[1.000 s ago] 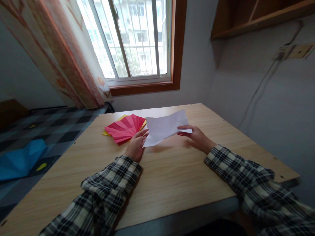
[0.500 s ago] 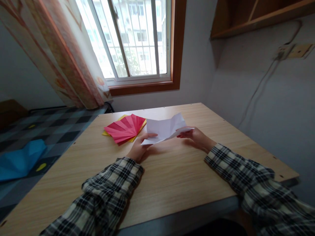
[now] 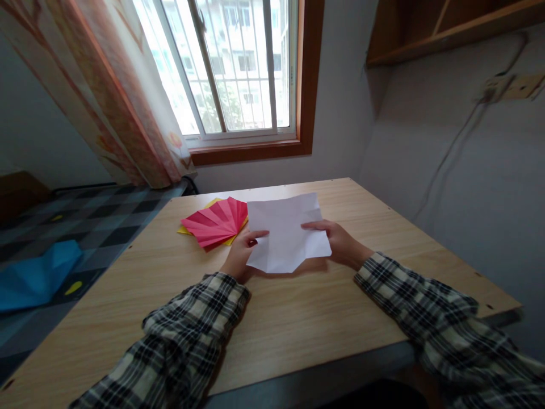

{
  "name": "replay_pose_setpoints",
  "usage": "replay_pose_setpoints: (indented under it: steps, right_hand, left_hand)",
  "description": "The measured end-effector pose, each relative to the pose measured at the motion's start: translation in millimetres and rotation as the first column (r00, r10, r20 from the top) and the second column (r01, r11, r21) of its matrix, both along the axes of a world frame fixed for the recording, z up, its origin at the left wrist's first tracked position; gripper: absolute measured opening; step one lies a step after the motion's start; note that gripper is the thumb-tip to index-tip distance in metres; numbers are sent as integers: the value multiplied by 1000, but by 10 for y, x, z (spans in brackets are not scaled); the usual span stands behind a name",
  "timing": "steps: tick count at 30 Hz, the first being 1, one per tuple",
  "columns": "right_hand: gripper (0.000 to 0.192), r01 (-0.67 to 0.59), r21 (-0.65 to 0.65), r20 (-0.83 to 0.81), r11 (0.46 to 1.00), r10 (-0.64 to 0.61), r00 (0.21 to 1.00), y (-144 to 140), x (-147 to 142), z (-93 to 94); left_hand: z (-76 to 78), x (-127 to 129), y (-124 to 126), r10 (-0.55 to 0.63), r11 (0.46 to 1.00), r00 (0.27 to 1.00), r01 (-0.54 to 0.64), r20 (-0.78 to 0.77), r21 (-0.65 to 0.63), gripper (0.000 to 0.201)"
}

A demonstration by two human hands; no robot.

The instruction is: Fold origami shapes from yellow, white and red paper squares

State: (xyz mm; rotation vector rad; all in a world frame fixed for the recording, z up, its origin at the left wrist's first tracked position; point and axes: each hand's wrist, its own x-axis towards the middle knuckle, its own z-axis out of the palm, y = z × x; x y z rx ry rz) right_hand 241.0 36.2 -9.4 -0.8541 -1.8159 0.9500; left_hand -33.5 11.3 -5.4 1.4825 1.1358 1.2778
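Observation:
A creased white paper sheet (image 3: 286, 233) is held up over the wooden table (image 3: 298, 318), its face turned toward me. My left hand (image 3: 240, 253) pinches its left edge with thumb on top. My right hand (image 3: 338, 241) grips its right edge, fingers partly behind the sheet. Both arms wear plaid sleeves. Just left of the sheet a fan of red paper sheets (image 3: 215, 222) lies flat on the table, with yellow paper (image 3: 212, 203) showing under it.
The table's far edge meets the wall under a window (image 3: 238, 74) with a patterned curtain (image 3: 106, 96) at left. A bed with a checked cover (image 3: 85, 221) and a blue item (image 3: 34, 275) lies left. A wall stands close on the right.
The white sheet was tilted nearly edge-on half a second ago; now it is raised and flattened toward me. Both hands stayed on its edges and shifted slightly nearer.

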Motion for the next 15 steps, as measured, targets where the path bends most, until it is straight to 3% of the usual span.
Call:
replay_pose_setpoints:
  steps: [5, 11, 15]
  right_hand:
    - [37, 10, 38, 64, 999, -12, 998, 2, -8, 12]
    - [25, 36, 103, 138, 994, -50, 989, 40, -9, -30]
    - [26, 55, 37, 82, 998, -58, 995, 32, 1, -32]
  left_hand:
    - [-12, 51, -18, 18, 1000, 998, -17, 66, -26, 44]
    - [-11, 16, 45, 128, 973, 948, -64, -292, 221, 31]
    - [3, -26, 70, 123, 959, 914, -9, -386, 284, 23]
